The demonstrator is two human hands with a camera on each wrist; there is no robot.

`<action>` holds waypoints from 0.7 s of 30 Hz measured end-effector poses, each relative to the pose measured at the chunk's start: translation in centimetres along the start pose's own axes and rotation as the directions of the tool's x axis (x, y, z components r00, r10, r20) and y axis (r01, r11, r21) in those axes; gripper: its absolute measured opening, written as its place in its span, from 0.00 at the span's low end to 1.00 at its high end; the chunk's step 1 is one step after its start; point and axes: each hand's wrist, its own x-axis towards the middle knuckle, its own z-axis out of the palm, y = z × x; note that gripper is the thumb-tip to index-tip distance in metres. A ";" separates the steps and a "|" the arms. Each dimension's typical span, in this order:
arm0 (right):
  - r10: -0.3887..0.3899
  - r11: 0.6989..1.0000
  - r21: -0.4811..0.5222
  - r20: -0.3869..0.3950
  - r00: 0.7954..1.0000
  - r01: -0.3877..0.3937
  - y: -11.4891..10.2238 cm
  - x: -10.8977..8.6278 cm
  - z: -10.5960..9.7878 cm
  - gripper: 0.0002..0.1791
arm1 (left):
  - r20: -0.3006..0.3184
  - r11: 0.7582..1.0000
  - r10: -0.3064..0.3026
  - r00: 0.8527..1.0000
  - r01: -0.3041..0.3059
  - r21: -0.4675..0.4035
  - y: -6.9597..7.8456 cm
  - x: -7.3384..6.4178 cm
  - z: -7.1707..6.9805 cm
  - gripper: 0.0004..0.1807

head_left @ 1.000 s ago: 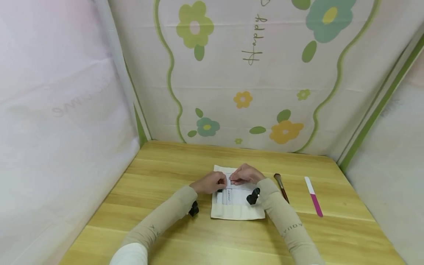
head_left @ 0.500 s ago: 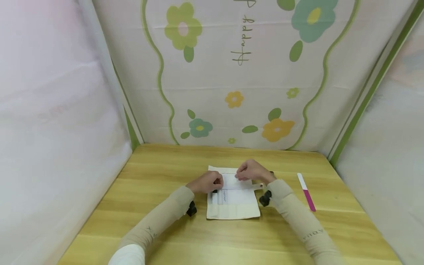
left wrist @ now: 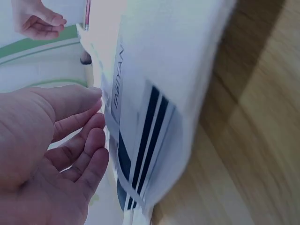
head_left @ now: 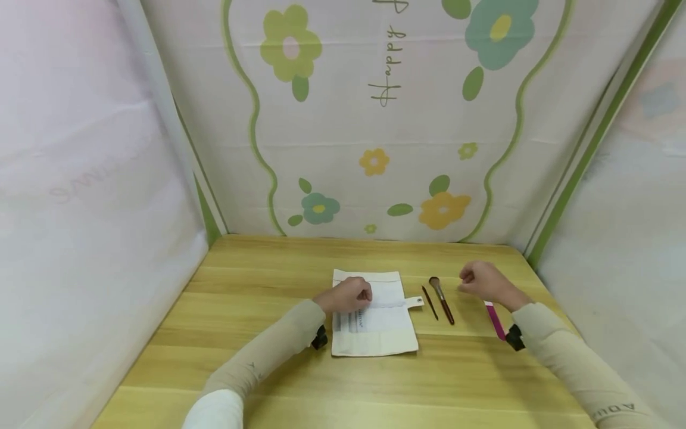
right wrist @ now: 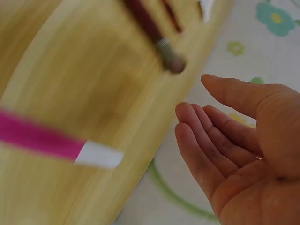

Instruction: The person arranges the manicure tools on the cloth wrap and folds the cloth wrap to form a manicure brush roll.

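A white fabric roll pouch (head_left: 380, 342) lies unfolded on the wooden table, its snap strap (head_left: 415, 302) pointing right. Above it, my left hand (head_left: 351, 295) pinches the edge of an inner flap between thumb and fingertips. The left wrist view shows printed lettering and dark slim strips (left wrist: 152, 136) inside the pouch. My right hand (right wrist: 243, 140) hovers over the far right of the table, fingers loosely bent and holding nothing. Nearest to it is a magenta and white nail file (right wrist: 42, 138), whose white end is mostly hidden in the head view.
Between the pouch and the nail file lie a makeup brush (head_left: 443, 305) and a thin dark double-pointed stick (head_left: 430, 304). A flower-printed cloth (head_left: 343, 119) hangs behind the table (head_left: 257, 357), and pale cloth walls stand at both sides.
My right hand has left the pouch and moved right, past the brush, to the nail file. My left hand has shifted slightly right over the pouch. The head view has turned a little.
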 end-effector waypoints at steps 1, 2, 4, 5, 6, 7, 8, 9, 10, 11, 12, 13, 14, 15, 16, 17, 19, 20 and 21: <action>-0.004 0.999 -0.032 -0.005 1.000 0.004 0.7 -0.3 -0.3 0.19 | 0.002 1.000 0.002 1.000 -0.002 0.013 0.1 0.1 0.1 0.03; -0.005 0.998 -0.065 -0.008 1.000 0.004 1.3 -0.6 -0.4 0.19 | 0.007 1.000 0.003 1.000 -0.004 0.024 0.2 0.2 0.1 0.03; -0.011 0.992 -0.124 -0.007 1.000 0.010 2.3 -1.2 -0.7 0.19 | 0.016 0.999 0.008 1.000 -0.008 0.039 0.5 0.3 0.2 0.04; 0.001 0.990 -0.142 -0.002 1.000 -0.001 2.7 -1.4 -0.8 0.17 | 0.019 0.999 0.010 1.000 -0.011 0.044 0.6 0.3 0.2 0.05; 0.014 0.987 -0.159 0.000 1.000 -0.014 3.1 -1.6 -0.9 0.15 | 0.021 0.999 0.013 1.000 -0.014 0.047 0.6 0.4 0.2 0.06; 0.033 0.986 -0.165 0.007 0.999 -0.031 3.4 -1.7 -0.9 0.12 | 0.019 0.999 0.016 1.000 -0.017 0.050 0.7 0.4 0.2 0.06; 0.050 0.985 -0.165 0.013 0.999 -0.047 3.7 -1.8 -0.9 0.12 | 0.018 0.998 0.017 1.000 -0.018 0.052 0.8 0.4 0.3 0.06; 0.069 0.985 -0.159 0.018 0.997 -0.065 4.0 -1.8 -0.9 0.16 | 0.013 0.998 0.018 1.000 -0.019 0.055 0.8 0.4 0.3 0.06; 0.086 0.985 -0.150 0.021 0.996 -0.082 4.2 -1.8 -0.8 0.21 | 0.010 0.998 0.017 1.000 -0.017 0.057 0.9 0.4 0.3 0.07; 0.100 0.986 -0.139 0.025 0.995 -0.096 4.4 -1.8 -0.7 0.26 | 0.006 0.998 0.015 1.000 -0.015 0.059 0.9 0.4 0.4 0.07; 0.106 0.986 -0.130 0.024 0.994 -0.102 4.7 -1.8 -0.7 0.29 | 0.004 0.998 0.013 1.000 -0.013 0.062 0.9 0.4 0.4 0.07; 0.107 0.987 -0.120 0.024 0.994 -0.104 5.0 -1.7 -0.6 0.32 | 0.003 0.998 0.009 1.000 -0.009 0.065 0.9 0.4 0.4 0.07; 0.110 0.988 -0.111 0.020 0.994 -0.108 5.2 -1.6 -0.5 0.33 | 0.003 0.998 0.006 1.000 -0.006 0.066 0.9 0.4 0.5 0.07; 0.116 0.987 -0.109 0.016 0.993 -0.114 5.6 -1.4 -0.5 0.33 | 0.003 0.998 0.001 1.000 -0.001 0.065 0.9 0.4 0.5 0.07; 0.122 0.987 -0.106 0.011 0.993 -0.120 5.9 -1.3 -0.4 0.33 | 0.004 0.998 -0.005 1.000 0.005 0.061 0.9 0.4 0.6 0.07; 0.122 0.987 -0.106 0.007 0.993 -0.120 6.2 -1.1 -0.3 0.33 | 0.002 0.998 -0.009 1.000 0.009 0.057 0.8 0.4 0.6 0.07; 0.128 0.986 -0.107 -0.001 0.992 -0.127 6.9 -0.8 -0.2 0.32 | -0.001 0.999 -0.017 1.000 0.017 0.048 0.8 0.5 0.7 0.08; 0.142 0.985 -0.103 -0.004 0.990 -0.141 7.2 -0.6 -0.1 0.31 | -0.004 0.999 -0.020 1.000 0.020 0.042 0.8 0.4 0.7 0.08; 0.152 0.983 -0.100 -0.003 0.988 -0.151 7.5 -0.5 0.0 0.30 | -0.005 0.999 -0.023 1.000 0.023 0.036 0.8 0.4 0.7 0.08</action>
